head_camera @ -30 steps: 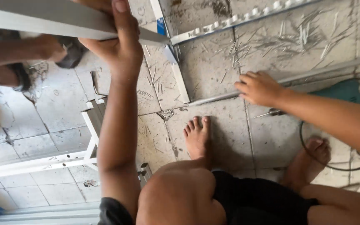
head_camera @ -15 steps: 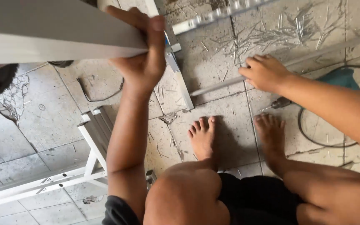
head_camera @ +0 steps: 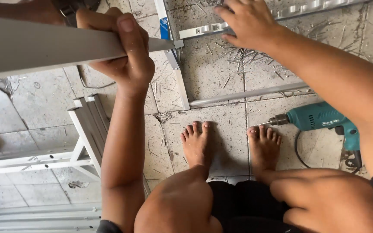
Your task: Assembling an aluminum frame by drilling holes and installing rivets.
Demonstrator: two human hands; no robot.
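The left hand (head_camera: 124,51) is clamping its fingers around a long pale metal bar (head_camera: 35,47) running across the upper left of the frame; it looks stiff, light and smooth, best gripped mid-length. The right hand (head_camera: 247,21) is pressing down, fingers spread, on a slotted metal rail (head_camera: 203,30) at top centre. A teal drill (head_camera: 320,118) is lying at right, metal frames (head_camera: 83,129) are crowding lower left, and open floor (head_camera: 221,73) is sitting between.

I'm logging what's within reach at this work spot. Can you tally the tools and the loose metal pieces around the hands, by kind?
Teal power drill with black cord: 1
Grey flat metal bar gripped in the left hand: 1
Silver perforated metal rail under the right hand: 1
Thin silver metal strip lying on the tiled floor: 1
White metal frame on the floor: 1
Total: 5
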